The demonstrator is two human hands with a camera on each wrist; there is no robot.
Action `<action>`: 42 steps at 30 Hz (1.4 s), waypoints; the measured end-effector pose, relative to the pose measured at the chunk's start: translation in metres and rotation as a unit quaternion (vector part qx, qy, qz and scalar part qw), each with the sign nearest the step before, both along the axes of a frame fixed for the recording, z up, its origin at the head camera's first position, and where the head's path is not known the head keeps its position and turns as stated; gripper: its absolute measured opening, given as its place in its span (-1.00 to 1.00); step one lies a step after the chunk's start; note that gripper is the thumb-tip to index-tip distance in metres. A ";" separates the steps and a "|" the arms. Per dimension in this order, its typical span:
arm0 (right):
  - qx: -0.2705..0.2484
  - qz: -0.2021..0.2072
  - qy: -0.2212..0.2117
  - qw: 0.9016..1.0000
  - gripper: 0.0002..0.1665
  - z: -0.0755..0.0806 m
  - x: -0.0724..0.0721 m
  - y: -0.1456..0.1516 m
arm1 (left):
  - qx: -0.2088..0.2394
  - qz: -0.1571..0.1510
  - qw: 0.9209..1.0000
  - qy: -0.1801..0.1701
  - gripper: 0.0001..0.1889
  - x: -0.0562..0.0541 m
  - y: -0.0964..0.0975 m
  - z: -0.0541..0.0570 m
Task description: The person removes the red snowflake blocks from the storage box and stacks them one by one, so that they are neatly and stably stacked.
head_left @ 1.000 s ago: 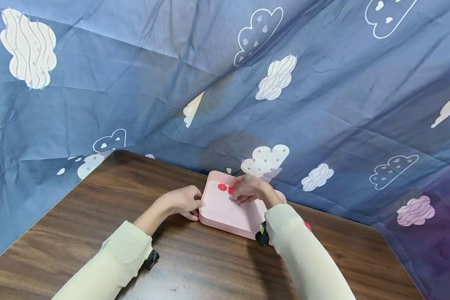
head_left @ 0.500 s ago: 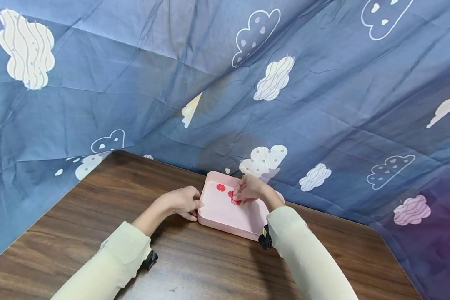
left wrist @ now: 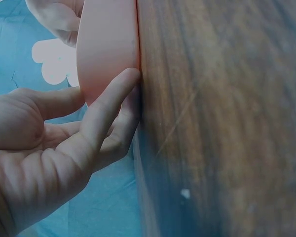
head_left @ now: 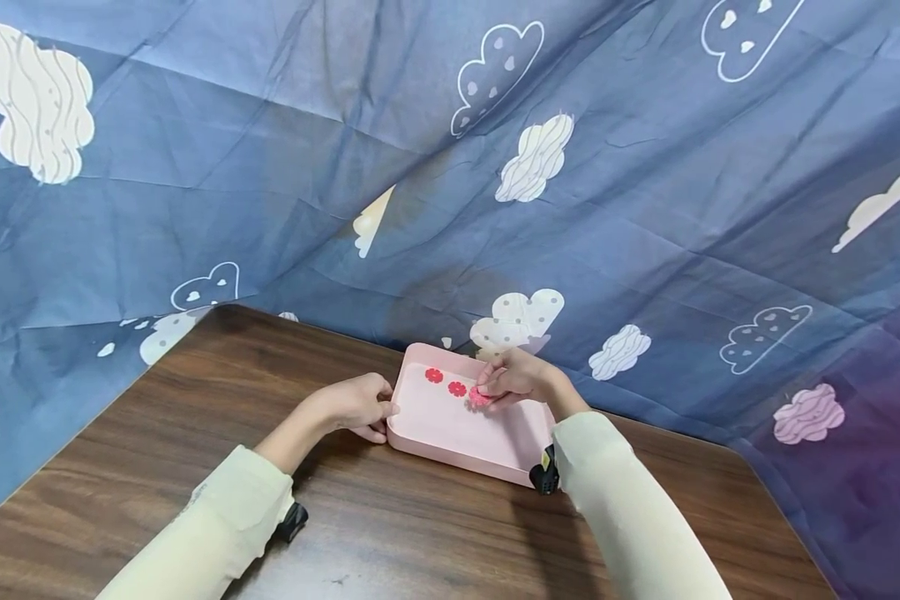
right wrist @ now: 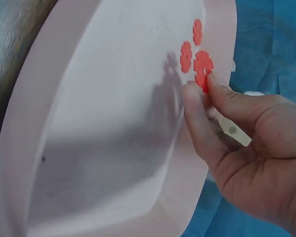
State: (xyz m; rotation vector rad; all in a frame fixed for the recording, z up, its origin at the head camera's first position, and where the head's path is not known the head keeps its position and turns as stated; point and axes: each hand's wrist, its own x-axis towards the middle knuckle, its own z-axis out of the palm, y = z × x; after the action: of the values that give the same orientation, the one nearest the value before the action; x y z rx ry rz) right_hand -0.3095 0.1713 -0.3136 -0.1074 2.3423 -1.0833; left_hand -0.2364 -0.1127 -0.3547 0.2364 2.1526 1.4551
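Observation:
A shallow pink tray (head_left: 457,452) lies on the table. My left hand (head_left: 356,406) grips its left end, the thumb (left wrist: 64,101) at the rim and the fingers against the outer wall, low by the tabletop. Over the tray, my right hand (head_left: 517,375) pinches a red, flower-shaped notched disc (right wrist: 203,66) between thumb and fingertips. Two like discs lie flat on the tray floor near its back left: one red disc (head_left: 434,376) toward the corner, another red disc (head_left: 457,389) just left of the held one. The right sleeve hides the tray's right end.
The brown wood-grain table (head_left: 390,525) extends in front of and on both sides of the tray. A blue cloth (head_left: 307,208) printed with clouds hangs right behind the table's back edge. Black wrist devices sit on both forearms.
The right hand has drawn slightly right, away from the second disc, bringing the pinched disc into clearer view. The left hand keeps its grip on the tray. The head view has shifted slightly.

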 end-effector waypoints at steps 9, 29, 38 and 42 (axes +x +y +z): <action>0.009 -0.029 -0.015 0.999 -0.90 0.008 0.003 0.028 | 0.002 -0.004 1.000 -0.001 -0.74 0.000 0.000 -0.001; 0.050 -0.059 -0.020 0.997 -0.79 0.026 0.021 0.102 | 0.017 -0.012 1.000 0.002 -0.74 0.000 -0.002 -0.003; 0.046 -0.107 -0.038 0.992 -0.85 0.027 0.035 0.146 | 0.027 -0.013 1.000 0.005 -0.71 0.000 -0.003 -0.003; 0.048 -0.122 -0.043 0.991 -0.87 0.021 0.044 0.166 | 0.033 -0.009 0.999 -0.001 -0.65 0.000 -0.003 -0.003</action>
State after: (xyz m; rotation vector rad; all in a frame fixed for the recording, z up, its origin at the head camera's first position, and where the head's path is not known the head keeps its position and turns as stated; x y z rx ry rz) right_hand -0.2656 0.3369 -0.2922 0.2619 2.3677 -1.0624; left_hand -0.2361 -0.1157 -0.3581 0.2761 2.0972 1.5179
